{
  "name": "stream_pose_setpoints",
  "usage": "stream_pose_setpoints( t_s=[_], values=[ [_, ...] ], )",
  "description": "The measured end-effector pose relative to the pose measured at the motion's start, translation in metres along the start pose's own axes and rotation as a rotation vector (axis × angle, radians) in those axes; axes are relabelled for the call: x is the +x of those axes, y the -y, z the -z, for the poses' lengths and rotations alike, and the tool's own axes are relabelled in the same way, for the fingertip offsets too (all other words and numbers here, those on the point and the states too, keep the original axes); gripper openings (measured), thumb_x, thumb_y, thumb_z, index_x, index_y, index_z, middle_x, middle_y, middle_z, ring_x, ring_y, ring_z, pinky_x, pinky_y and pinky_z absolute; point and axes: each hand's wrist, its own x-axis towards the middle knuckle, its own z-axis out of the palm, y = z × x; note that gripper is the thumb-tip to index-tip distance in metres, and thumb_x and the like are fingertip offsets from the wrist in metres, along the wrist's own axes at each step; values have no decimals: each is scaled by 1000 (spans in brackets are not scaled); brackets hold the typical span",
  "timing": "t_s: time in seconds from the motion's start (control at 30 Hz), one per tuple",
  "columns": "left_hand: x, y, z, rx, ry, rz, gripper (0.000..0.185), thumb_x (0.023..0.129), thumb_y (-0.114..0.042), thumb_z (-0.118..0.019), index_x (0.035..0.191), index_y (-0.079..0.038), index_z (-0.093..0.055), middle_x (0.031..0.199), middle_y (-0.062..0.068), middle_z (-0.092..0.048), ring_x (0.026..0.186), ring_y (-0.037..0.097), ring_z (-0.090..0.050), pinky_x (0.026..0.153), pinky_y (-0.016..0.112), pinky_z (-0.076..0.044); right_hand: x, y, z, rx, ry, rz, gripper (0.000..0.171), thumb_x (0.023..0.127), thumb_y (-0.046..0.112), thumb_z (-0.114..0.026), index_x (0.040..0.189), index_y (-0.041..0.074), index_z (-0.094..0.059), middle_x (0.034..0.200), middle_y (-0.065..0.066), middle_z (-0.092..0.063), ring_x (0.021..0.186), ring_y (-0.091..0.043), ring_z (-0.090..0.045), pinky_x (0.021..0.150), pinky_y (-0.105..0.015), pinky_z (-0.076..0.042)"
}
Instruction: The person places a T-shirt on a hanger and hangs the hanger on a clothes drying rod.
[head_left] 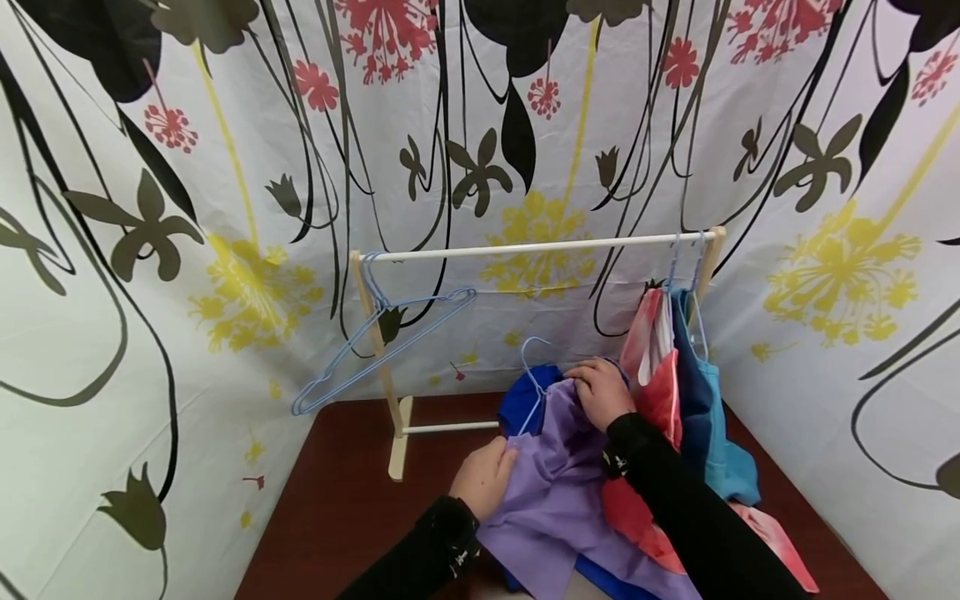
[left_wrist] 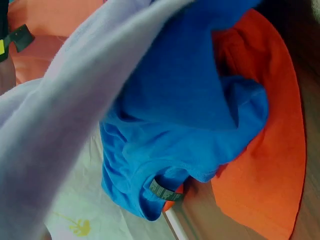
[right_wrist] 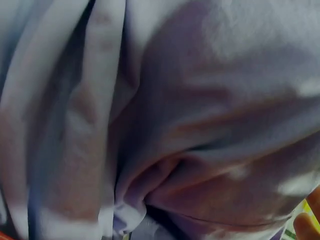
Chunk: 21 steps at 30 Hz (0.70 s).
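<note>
Purple garment (head_left: 546, 483) stretched between two hands, and a blue hanger (head_left: 540, 392) pokes out along its upper edge! From the left, then: bare hangers (head_left: 382, 305) dangle from the rail (head_left: 487, 250), up and well to the left of the left hand (head_left: 483, 477). That left hand pinches the purple cloth, thumb uppermost, close to the hanger's near end. And this looks like the line that counts: the hanger's one visible arm slopes from its neck, up and right of the left hand, down towards those fingertips. Its hook stands free, beyond the left hand and off to the left of the right one. A bright blue garment (head_left: 521, 404) sits just past the left fingertips. Across to the right hand (head_left: 600, 393), back upward, gripping the purple garment's upper right; whether wire lies beneath that cloth, nobody can tell from here. So the left hand is nearer the hanger's visible end, the right nearer the coral garment (head_left: 660, 400) and the teal garment (head_left: 718, 429), both hanging to its right.
</note>
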Motion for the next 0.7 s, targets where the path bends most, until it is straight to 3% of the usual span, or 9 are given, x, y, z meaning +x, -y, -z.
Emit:
stream_pose_setpoints(
  t_s=[0.13,0.33,0.7],
  values=[
    [-3,0,0,-9,-17,-14,31,107,-33,-50,81,-19,-44,66,-7,-34,58,10,-41,56,26,-36,4,-6,3,-46,-77,-40,14,91,1,-64,95,2,-77,103,-18,-69,105,-42,-59,100,-52,-38],
    [-8,4,0,-24,-47,-29,33,107,-35,-50,79,-19,-43,66,-7,-32,58,10,-40,56,25,-36,8,-14,9,-51,-182,-118,15,92,0,-61,97,-1,-75,105,-24,-66,103,-45,-58,95,-54,-40],
    [-18,14,5,-56,-60,-66,35,107,-34,-50,78,-18,-41,67,-7,-32,60,10,-40,57,24,-37,7,-27,17,-14,-241,-213,19,96,2,-57,102,-2,-74,112,-26,-64,109,-44,-58,97,-53,-42]
  ],
)
